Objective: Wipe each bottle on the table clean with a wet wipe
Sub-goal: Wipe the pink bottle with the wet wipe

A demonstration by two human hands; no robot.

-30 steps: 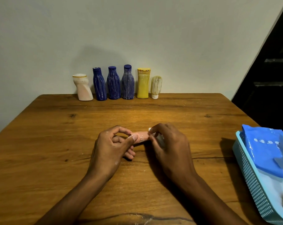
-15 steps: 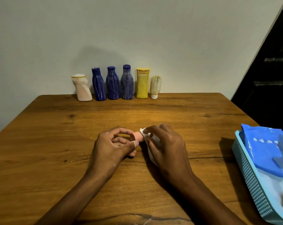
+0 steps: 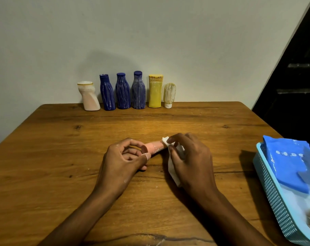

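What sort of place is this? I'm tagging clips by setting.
Probably a room in a home: a plain wooden table pushed against a bare painted wall, toiletry-style bottles lined along it, and a blue plastic basket at the table's right edge.

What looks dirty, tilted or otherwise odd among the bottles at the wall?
The three blue bottles and the small cream bottle carry pale streaks, so they look unwiped. The white bottle at the left end appears to lean, perhaps from its bent shape. Nothing is spilled.
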